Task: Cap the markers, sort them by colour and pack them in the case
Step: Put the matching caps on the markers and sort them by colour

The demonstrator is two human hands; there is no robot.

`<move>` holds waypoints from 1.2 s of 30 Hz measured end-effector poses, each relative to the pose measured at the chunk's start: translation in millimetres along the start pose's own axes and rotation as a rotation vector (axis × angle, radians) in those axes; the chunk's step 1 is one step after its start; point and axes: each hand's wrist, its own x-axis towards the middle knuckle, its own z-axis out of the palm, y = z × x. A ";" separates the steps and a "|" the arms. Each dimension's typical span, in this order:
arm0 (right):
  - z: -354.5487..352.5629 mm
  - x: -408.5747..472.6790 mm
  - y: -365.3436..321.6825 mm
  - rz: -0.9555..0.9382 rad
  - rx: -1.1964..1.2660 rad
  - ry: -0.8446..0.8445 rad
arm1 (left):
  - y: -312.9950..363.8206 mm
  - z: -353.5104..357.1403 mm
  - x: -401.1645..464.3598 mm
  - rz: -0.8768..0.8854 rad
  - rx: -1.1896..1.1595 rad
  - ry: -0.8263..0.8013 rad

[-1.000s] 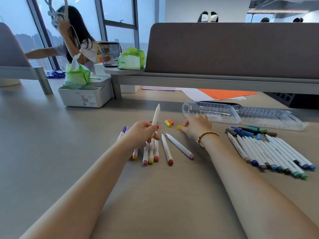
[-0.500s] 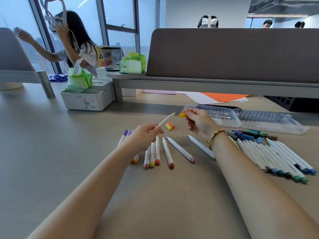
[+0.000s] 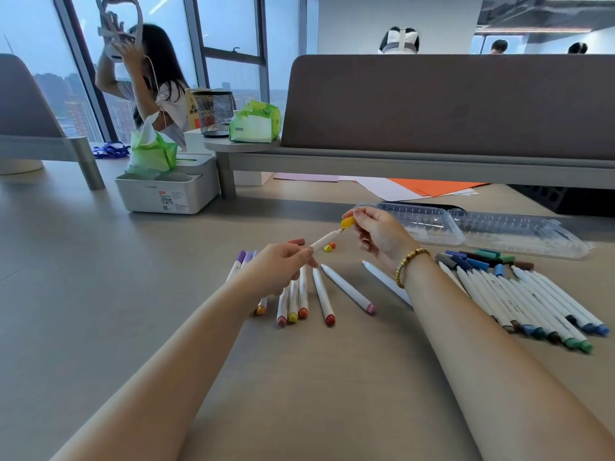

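My left hand (image 3: pixel 278 269) grips a white marker (image 3: pixel 322 242) that points up and to the right. My right hand (image 3: pixel 379 232) pinches a yellow cap (image 3: pixel 348 222) right at the marker's tip. Under my left hand lie several white markers with warm-coloured ends (image 3: pixel 301 302) and two purple-capped ones (image 3: pixel 241 261). Two loose caps (image 3: pixel 328 247) sit just beyond them. A row of blue and green markers (image 3: pixel 532 307) lies to the right, with loose dark caps (image 3: pixel 479 259) behind it. The clear plastic case (image 3: pixel 472 227) lies open further back.
A grey desk divider (image 3: pixel 432 104) stands across the back, with coloured paper sheets (image 3: pixel 429 188) beneath it. A white box (image 3: pixel 166 191) with a green tissue pack is at the back left. Another person (image 3: pixel 149 81) sits beyond it.
My right hand picked the yellow cap off the table and carried it up to the marker's tip. My left hand tilted the marker from upright towards the right.
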 end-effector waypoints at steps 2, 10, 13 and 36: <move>-2.6 1.1 1.2 -0.006 -0.038 0.020 | 0.2 -0.9 -0.2 0.000 -0.021 0.001; 14.9 -6.6 -6.1 -0.068 -0.120 -0.046 | 3.2 -2.8 -4.7 -0.031 -0.210 -0.056; 24.4 -7.7 -6.9 -0.088 -0.164 -0.012 | 4.4 -7.2 -8.0 -0.077 -0.394 -0.090; 30.2 -7.0 -5.7 -0.027 -0.423 0.040 | -16.4 -24.2 6.5 -0.154 0.726 0.213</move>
